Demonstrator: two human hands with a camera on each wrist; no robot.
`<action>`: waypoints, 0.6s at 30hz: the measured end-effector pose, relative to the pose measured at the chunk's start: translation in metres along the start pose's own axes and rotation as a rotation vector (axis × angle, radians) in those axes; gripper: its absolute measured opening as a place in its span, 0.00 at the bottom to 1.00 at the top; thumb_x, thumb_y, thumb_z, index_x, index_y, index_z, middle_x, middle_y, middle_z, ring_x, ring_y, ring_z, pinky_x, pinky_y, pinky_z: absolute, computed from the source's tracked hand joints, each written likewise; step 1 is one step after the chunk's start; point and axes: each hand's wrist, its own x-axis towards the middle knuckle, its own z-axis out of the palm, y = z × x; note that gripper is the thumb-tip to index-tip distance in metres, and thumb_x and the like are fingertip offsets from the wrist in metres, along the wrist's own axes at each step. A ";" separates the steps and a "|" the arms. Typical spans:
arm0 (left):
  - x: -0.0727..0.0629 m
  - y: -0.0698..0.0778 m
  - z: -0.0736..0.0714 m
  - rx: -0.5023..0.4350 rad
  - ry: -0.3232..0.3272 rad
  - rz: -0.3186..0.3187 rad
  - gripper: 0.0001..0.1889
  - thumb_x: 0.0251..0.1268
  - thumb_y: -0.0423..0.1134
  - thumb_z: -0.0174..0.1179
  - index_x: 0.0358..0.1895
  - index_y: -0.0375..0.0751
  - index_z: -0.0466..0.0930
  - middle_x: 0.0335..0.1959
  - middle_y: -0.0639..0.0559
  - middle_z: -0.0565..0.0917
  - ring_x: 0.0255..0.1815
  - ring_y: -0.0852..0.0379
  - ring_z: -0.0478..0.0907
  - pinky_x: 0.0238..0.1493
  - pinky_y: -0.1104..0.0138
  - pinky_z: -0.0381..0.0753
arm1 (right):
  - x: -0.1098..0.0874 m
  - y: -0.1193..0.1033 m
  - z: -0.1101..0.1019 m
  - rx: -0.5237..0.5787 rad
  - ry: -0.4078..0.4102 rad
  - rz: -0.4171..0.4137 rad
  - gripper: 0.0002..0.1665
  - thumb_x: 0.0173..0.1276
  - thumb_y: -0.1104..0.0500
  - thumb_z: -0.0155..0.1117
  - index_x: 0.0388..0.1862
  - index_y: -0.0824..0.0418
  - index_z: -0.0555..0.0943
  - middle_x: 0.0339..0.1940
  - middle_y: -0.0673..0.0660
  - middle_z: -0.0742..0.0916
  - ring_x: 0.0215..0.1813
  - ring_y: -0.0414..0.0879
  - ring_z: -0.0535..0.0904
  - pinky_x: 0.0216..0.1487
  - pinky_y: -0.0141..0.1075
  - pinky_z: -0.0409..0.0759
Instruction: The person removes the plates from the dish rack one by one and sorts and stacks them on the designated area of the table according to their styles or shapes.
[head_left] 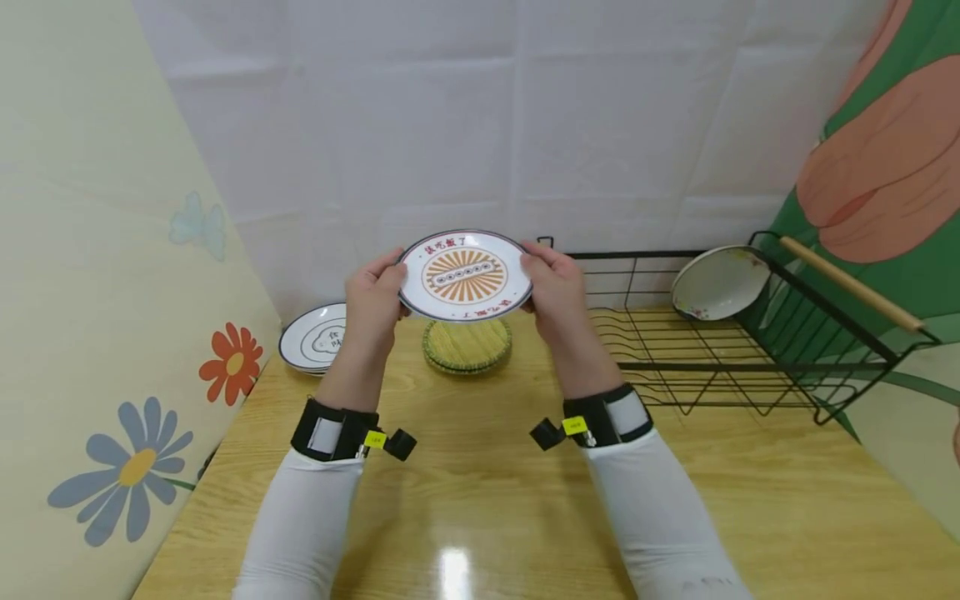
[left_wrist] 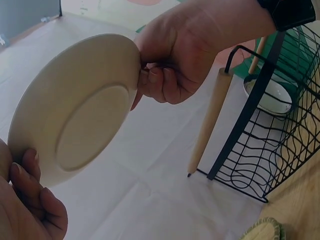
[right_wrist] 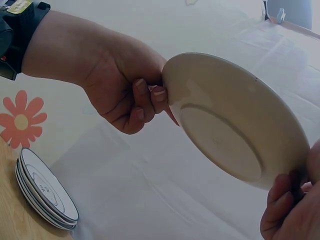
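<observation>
A white oval-looking plate (head_left: 466, 275) with a dark rim, orange rays and red characters is held up over the table. My left hand (head_left: 374, 292) grips its left edge, thumb on top and fingers curled underneath. On the opposite edge my right hand (head_left: 556, 287) grips it the same way. The plain underside of the plate (left_wrist: 75, 107) shows in both wrist views, with a raised foot ring. Below and behind the plate, a round woven mat (head_left: 467, 343) with a green edge lies on the table, partly covered by the plate in the head view.
Stacked white plates (right_wrist: 46, 190) with dark rims sit at the back left, partly behind my left forearm. A black wire dish rack (head_left: 720, 367) with wooden handles stands at the right, a floral bowl (head_left: 720, 283) leaning inside it. White cloth hangs behind the wooden table (head_left: 465, 467).
</observation>
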 end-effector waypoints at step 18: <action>0.066 -0.072 -0.020 0.240 0.032 -0.129 0.21 0.78 0.40 0.55 0.67 0.37 0.78 0.51 0.40 0.85 0.19 0.66 0.70 0.21 0.75 0.73 | 0.053 0.086 0.030 -0.035 0.169 0.127 0.22 0.77 0.57 0.59 0.66 0.62 0.81 0.49 0.64 0.88 0.18 0.37 0.75 0.19 0.27 0.73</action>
